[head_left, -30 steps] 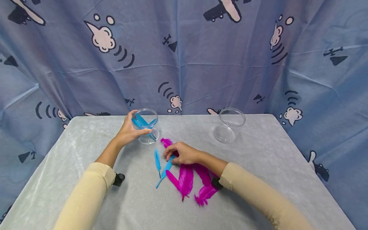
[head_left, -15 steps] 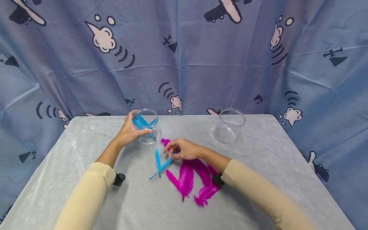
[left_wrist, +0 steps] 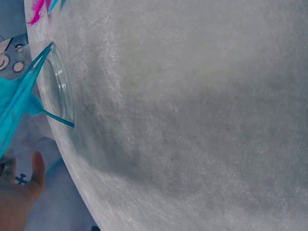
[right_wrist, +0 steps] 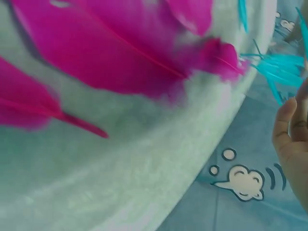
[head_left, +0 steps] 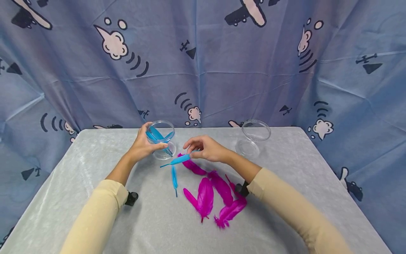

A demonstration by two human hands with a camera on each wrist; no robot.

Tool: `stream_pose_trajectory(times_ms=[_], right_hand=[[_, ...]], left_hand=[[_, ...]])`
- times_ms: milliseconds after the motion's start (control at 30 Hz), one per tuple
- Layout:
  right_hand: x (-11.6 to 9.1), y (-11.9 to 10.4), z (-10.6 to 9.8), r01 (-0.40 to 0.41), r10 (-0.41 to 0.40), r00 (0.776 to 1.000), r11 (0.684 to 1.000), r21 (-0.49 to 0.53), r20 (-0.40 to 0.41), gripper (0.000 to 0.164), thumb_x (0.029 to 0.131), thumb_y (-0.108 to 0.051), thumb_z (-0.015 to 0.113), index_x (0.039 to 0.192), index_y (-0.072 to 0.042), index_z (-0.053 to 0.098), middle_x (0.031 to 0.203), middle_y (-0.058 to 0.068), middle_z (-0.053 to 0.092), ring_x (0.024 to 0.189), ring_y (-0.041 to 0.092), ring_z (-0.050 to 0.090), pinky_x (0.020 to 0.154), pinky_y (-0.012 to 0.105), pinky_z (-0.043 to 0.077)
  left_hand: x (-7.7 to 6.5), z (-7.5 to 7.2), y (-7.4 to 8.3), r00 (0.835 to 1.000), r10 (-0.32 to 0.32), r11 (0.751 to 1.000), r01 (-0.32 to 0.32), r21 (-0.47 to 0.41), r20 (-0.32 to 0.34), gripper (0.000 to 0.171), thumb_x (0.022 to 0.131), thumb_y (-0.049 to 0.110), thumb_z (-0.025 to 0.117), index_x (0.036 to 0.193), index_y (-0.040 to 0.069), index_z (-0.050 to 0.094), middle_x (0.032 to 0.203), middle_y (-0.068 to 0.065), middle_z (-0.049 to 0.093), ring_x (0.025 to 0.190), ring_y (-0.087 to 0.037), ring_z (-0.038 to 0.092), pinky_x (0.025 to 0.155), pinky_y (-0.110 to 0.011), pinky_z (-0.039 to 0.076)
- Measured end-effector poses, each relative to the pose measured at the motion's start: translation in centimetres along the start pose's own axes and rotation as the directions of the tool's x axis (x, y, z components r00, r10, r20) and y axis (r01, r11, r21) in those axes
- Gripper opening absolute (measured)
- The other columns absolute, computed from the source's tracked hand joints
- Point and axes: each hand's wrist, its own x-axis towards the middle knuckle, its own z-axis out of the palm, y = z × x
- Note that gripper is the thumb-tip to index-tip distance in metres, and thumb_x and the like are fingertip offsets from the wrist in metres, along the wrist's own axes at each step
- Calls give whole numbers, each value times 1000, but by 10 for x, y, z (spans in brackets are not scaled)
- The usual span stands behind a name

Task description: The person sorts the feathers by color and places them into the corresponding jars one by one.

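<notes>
My left hand [head_left: 143, 144] grips a clear plastic cup [head_left: 161, 137] from its left side, thumb across the front; several blue feathers [left_wrist: 17, 98] lean inside it. To the right of that cup, above the table, my right hand [head_left: 207, 148] pinches a blue feather [head_left: 180, 159] by one end, its quill pointing left. On the cloth below lies another blue feather [head_left: 174, 176]. Several magenta feathers [head_left: 205, 195] are spread in front of the right hand, and one magenta feather [head_left: 194, 167] lies just under it.
A second clear cup [head_left: 248, 148] stands at the back right, with no feathers visible in it. Grey cloth covers the table [head_left: 152, 225], and a blue patterned curtain [head_left: 215, 91] hangs right behind its far edge.
My right hand has lifted the blue feather off the pile and carried it up and away toward the table's far side. The left hand and its cup have stayed in place.
</notes>
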Motion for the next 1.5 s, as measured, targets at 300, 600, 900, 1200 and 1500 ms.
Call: stream_pose_trajectory(times_ms=[300, 600, 900, 1200, 1500], right_hand=[[9, -17, -20, 44, -33, 986, 997, 66, -161, 25, 88, 3, 71, 113, 1, 68, 91, 9, 71, 83, 22, 65, 72, 27, 49], [15, -31, -33, 60, -27, 963, 992, 115, -268, 23, 91, 1, 68, 114, 5, 67, 98, 12, 70, 87, 19, 65, 81, 27, 54], [28, -40, -37, 50, -2, 953, 987, 151, -301, 24, 92, -3, 68, 116, 1, 66, 100, 11, 68, 91, 22, 66, 89, 32, 54], [44, -40, -29, 38, 8, 941, 991, 127, -339, 24, 92, 0, 66, 116, 2, 65, 99, 13, 69, 89, 25, 65, 82, 29, 54], [62, -38, -12, 4, 9, 940, 999, 38, -342, 22, 93, 0, 66, 115, 2, 66, 97, 13, 69, 88, 24, 64, 77, 27, 52]], left_hand=[[1, 0, -1, 1000, 14, 1000, -14, -9, -1, 105, 82, 24, 83, 157, 7, 11, 157, -25, 18, 144, -40, 23, 116, -56, 25], [1, 0, -1, 1000, 10, 1000, -10, -16, 7, 106, 82, 24, 83, 157, 9, 11, 158, -23, 16, 145, -39, 21, 116, -57, 24], [0, 0, -2, 1000, 9, 1000, -9, -13, 11, 106, 82, 25, 83, 157, 8, 10, 157, -24, 18, 143, -39, 23, 115, -56, 25], [0, 0, -2, 1000, 10, 1000, -10, -6, 14, 108, 81, 29, 84, 157, 8, 10, 156, -24, 18, 142, -39, 25, 115, -56, 25], [0, -1, -1, 1000, 5, 1000, -5, -4, 16, 105, 84, 25, 82, 157, 8, 9, 156, -24, 18, 141, -40, 25, 115, -58, 25]])
